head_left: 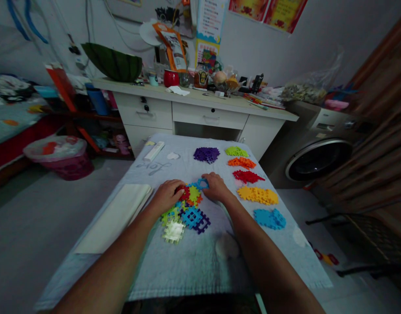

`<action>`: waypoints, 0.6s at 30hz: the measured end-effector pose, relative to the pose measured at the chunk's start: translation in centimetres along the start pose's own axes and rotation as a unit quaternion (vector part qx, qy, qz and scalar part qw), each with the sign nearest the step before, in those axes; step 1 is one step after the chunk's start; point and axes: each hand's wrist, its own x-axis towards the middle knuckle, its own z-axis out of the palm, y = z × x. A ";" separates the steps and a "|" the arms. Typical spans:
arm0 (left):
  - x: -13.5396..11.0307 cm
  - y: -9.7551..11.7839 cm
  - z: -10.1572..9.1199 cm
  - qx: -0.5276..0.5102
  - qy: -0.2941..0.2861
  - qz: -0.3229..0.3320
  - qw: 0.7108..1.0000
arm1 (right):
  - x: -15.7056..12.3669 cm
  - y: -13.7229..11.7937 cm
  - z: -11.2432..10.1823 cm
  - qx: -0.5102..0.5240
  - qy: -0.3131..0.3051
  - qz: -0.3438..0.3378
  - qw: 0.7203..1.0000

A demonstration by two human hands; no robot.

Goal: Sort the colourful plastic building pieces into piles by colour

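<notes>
Bare forearms reach over a cloth-covered table (174, 274). The fingers of my left hand (167, 194) are curled on a red interlocking plastic tile (186, 192) in a loose mixed pile. My right hand (215, 186) grips a blue interlocking tile (203, 183) at the pile's far right side. Between the hands lies a lime tile (194, 192) with orange showing beneath. Closer to me are another blue tile (191, 216), a dark purple tile (203, 223) and a pale yellow-green tile (173, 231). Where the fingertips meet the tiles is partly hidden.
Sorted tile heaps line the right side: lime (237, 151), orange (242, 162), red (248, 176), yellow (258, 195) and blue (269, 218). A purple heap (206, 154) lies far centre. Folded cream cloth (115, 218) and a white box (154, 151) are left. Behind stands a white desk (148, 114).
</notes>
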 end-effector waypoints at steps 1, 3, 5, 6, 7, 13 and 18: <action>0.0 0.0 0.0 0.004 0.002 -0.001 1.000 | -0.3 0.3 -0.1 -0.006 0.007 0.016 1.000; 0.0 0.1 -0.1 0.012 0.008 -0.004 1.000 | -1.0 0.8 -0.4 -0.007 0.018 0.038 0.999; -0.1 0.3 -0.3 0.023 0.015 -0.005 1.000 | -2.1 1.3 -0.8 0.004 0.025 0.039 0.999; -0.1 0.4 -0.4 0.027 0.018 -0.002 0.999 | -2.7 1.5 -1.1 0.010 0.027 0.033 0.999; -0.2 0.6 -0.5 0.031 0.021 0.003 0.999 | -3.4 1.8 -1.5 0.015 0.028 0.028 0.999; -0.6 1.2 -0.1 0.045 0.008 0.040 0.998 | -8.6 4.7 -3.9 0.010 0.032 0.030 0.999; -1.0 1.6 0.9 0.070 -0.048 0.036 0.996 | -13.6 9.4 -5.6 -0.007 0.048 0.067 0.997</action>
